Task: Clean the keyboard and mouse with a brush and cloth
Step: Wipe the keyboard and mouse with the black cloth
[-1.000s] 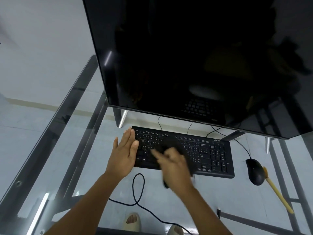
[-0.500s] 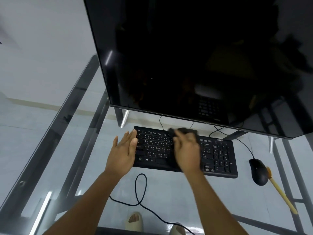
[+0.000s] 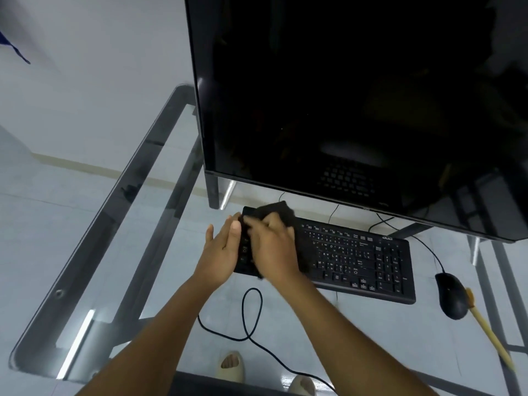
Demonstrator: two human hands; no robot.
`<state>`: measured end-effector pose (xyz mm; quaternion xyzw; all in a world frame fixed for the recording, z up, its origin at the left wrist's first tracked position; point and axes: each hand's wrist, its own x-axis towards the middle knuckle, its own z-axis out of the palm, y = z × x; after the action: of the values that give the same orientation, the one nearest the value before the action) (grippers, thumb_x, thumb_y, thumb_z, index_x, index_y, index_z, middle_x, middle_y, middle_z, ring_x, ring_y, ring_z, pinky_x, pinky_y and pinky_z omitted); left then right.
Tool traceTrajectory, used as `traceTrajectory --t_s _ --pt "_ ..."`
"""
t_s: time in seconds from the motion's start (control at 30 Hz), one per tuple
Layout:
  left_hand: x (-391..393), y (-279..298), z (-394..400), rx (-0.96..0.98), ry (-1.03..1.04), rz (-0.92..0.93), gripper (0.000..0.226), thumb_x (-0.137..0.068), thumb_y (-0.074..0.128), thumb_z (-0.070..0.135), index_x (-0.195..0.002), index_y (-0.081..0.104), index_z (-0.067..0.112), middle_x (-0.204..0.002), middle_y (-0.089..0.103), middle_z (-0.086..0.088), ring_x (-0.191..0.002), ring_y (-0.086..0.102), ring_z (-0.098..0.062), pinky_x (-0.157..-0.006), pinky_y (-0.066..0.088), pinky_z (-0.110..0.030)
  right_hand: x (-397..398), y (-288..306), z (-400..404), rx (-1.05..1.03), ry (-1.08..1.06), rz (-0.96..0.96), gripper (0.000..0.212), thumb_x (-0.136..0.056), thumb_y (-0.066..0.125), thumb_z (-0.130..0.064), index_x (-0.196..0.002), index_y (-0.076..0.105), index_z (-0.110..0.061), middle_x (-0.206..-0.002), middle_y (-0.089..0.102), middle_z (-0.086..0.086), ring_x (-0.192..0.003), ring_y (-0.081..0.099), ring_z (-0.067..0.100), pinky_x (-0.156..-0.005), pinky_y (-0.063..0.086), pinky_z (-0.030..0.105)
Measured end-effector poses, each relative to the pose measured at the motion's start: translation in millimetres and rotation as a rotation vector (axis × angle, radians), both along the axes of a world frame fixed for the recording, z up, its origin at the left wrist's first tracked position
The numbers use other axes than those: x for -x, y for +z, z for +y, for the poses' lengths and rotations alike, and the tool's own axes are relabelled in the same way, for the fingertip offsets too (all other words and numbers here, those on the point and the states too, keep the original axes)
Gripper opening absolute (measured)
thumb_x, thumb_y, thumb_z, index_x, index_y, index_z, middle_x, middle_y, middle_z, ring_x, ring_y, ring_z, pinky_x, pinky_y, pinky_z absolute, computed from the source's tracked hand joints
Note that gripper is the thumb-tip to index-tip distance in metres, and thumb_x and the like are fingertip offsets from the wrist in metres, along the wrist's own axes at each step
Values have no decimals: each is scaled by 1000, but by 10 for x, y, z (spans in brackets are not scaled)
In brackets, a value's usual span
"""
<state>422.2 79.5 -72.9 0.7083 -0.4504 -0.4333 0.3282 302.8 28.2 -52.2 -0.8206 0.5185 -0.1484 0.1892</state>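
Note:
A black keyboard (image 3: 354,260) lies on the glass desk under the monitor. My right hand (image 3: 273,248) holds a dark cloth (image 3: 275,210) and presses it on the keyboard's left end; most of the cloth is hidden under the hand. My left hand (image 3: 221,251) rests with straight fingers against the keyboard's left edge, touching it. A black mouse (image 3: 451,295) sits to the right of the keyboard. A brush with a pale wooden handle (image 3: 488,332) lies just right of the mouse, its head behind the mouse.
A large dark monitor (image 3: 357,104) overhangs the keyboard's far edge. The glass desk (image 3: 94,267) has a dark metal frame along its left side. A black cable (image 3: 251,318) loops below the keyboard. Sandalled feet (image 3: 231,365) show through the glass.
My right hand swept the cloth from the keyboard's middle front to its far edge, then leftward to the left end. My left hand stayed at the keyboard's left edge.

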Motion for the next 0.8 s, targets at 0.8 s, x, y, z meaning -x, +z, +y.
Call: traceTrajectory --t_s 0.8 --pt "114 -193 68 165 -259 -722 71 -94 -2 60 -152 -1 20 -159 8 4 -146 -5 -8 -117 -13 -37 877 -117 -342 138 -379 79 38 -93 51 -22 -130 58 -29 -95 52 4 -82 55 28 -70 29 33"
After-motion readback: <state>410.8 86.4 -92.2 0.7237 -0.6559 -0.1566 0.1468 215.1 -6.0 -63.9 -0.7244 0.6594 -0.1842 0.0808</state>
